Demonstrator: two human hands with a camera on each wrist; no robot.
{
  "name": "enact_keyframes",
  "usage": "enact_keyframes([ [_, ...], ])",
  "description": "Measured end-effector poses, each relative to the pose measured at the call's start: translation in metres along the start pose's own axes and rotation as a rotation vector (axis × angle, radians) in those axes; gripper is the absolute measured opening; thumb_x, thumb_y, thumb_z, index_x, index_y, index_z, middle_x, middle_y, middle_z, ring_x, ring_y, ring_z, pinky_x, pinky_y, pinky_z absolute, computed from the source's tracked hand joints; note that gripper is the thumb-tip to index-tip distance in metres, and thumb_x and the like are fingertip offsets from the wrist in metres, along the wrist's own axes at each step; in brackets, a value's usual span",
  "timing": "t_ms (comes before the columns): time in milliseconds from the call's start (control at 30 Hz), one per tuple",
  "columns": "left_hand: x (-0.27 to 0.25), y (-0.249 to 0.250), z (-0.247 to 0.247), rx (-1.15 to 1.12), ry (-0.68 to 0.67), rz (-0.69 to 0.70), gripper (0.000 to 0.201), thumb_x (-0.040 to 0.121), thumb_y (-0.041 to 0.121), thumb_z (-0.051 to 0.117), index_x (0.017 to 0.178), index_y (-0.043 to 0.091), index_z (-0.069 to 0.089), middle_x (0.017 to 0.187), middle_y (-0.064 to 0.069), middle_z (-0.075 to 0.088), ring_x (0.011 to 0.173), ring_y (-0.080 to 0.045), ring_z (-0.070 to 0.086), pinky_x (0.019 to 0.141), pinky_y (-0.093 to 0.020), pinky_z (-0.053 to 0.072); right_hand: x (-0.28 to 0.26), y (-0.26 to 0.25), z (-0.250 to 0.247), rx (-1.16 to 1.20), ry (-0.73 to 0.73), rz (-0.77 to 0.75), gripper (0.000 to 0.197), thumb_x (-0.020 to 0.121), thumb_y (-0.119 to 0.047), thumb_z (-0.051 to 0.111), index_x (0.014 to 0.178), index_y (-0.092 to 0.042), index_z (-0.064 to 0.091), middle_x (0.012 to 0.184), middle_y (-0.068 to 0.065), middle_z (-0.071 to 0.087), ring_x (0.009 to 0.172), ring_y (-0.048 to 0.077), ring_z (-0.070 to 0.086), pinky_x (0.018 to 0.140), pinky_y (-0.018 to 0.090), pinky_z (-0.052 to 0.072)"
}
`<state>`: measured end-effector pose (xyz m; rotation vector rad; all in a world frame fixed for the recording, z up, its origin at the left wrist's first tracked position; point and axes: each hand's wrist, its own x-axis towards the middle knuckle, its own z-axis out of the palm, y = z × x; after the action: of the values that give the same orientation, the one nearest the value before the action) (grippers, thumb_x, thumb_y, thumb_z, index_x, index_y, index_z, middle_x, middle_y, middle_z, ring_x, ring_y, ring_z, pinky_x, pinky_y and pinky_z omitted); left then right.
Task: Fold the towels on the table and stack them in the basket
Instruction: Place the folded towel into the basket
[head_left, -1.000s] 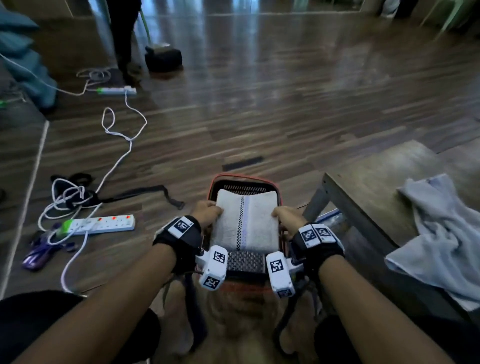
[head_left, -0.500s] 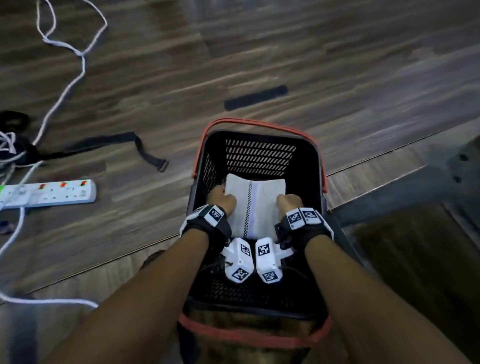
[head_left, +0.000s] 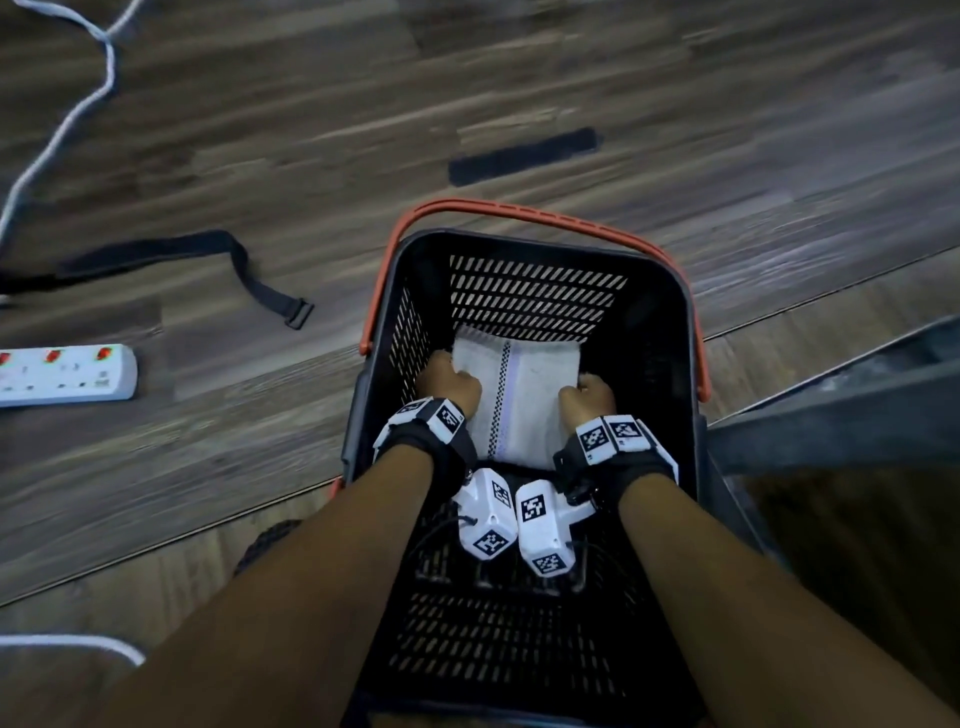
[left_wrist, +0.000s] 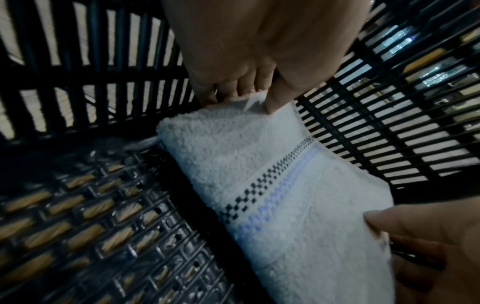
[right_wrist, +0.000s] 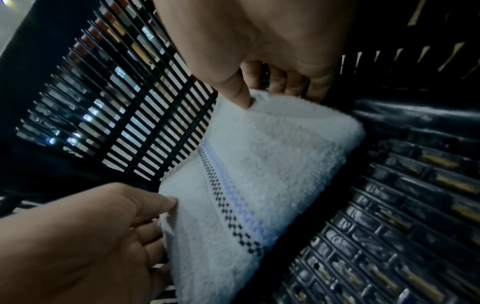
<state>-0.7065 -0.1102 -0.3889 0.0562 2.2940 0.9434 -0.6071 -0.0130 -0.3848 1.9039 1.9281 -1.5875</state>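
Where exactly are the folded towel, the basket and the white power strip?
folded towel (head_left: 524, 395), head view, its striped top face
basket (head_left: 535, 296), head view, slotted far wall
power strip (head_left: 67, 375), head view, white casing

Wood-plank floor (head_left: 675, 93) with scattered items. A white power strip (head_left: 67, 375) with 3 red-lit switches lies at the left edge. A black strap (head_left: 208, 254) ending in a buckle curves beside it. A white cable (head_left: 67, 119) snakes above; a black strip (head_left: 524, 156) lies farther out.
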Motion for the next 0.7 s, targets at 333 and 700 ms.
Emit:
enact_keyframes([
  [333, -0.009, -0.023, 0.019, 0.362, 0.153, 0.454, 0.058, 0.094, 0.012, 0.041, 0.147, 0.011, 0.018, 0.156, -0.01, 0.014, 0.144, -0.025, 0.016, 0.114, -0.035, 0.021, -0.005, 0.012, 0.02, -0.423, 0.258, -0.488, 0.05, 0.088, -0.012, 0.045, 0.137, -0.008, 0.034, 0.143, 0.014, 0.032, 0.13, 0.031, 0.032, 0.104, 0.039, 0.031],
  [700, 0.008, -0.064, 0.049, 0.788, 0.149, 0.622, 0.059, 0.094, 0.035, 0.015, 0.148, 0.013, 0.013, 0.157, -0.007, 0.018, 0.146, -0.022, 0.013, 0.117, -0.043, 0.011, 0.017, 0.062, 0.051, -0.844, 0.256, -0.692, 0.063, 0.092, -0.034, 0.014, 0.147, -0.004, 0.016, 0.157, 0.012, 0.014, 0.146, 0.023, 0.007, 0.118, 0.047, 0.015],
])
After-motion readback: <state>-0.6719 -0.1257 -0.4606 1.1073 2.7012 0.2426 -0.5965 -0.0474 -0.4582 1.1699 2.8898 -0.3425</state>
